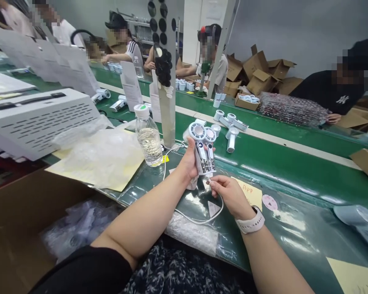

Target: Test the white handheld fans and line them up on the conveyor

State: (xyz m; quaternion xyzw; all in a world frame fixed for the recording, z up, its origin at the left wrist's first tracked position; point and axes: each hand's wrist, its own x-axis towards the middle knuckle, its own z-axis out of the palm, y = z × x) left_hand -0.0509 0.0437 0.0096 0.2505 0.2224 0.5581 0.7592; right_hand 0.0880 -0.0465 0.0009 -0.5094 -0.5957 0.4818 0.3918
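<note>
Left hand [188,160] closed around the white handheld fan [205,157]. Fan's long axis tilts away from the body: twin round heads at the far end, narrow end pointing down toward the right hand [226,197]. Right hand is the nearer to that narrow end; its fingertips [214,183] pinch a white cable [199,220] just below it (whether the cable meets a port is hidden at this angle). Cable loops back over the green conveyor belt [294,179]. Water bottle [149,136] stands left of the hands; more white fans [231,126] lie farther up the belt.
</note>
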